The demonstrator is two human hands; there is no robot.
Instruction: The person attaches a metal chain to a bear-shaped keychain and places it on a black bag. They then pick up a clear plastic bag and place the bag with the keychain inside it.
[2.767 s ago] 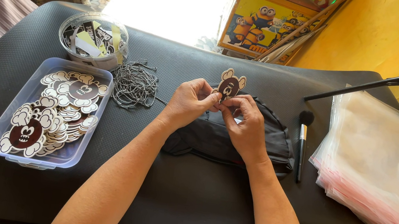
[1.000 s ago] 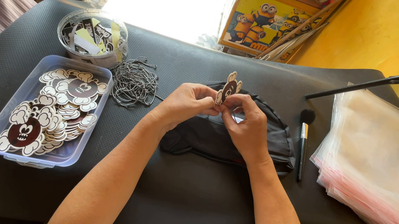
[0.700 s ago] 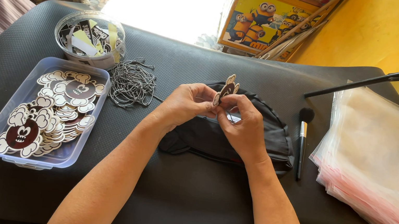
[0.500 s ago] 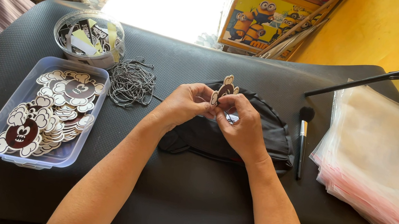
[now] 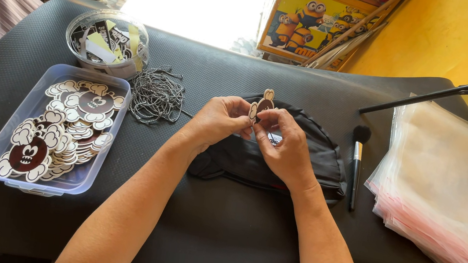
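Both hands are pinching the small brown-and-cream bone-shaped charm (image 5: 262,106) up above the black fabric pouch (image 5: 279,163). The left hand (image 5: 219,124) and right hand (image 5: 284,148) have their fingers closed narrow on it. Compared with a couple of seconds back, it's turned more edge-on, so they're fiddling with its top. Left of them on the black table (image 5: 218,234): a clear plastic tray of matching charms (image 5: 55,129), a round clear tub of paper tags (image 5: 102,42) and a pile of ball chains (image 5: 156,94). A stack of clear plastic bags (image 5: 453,195) sits right.
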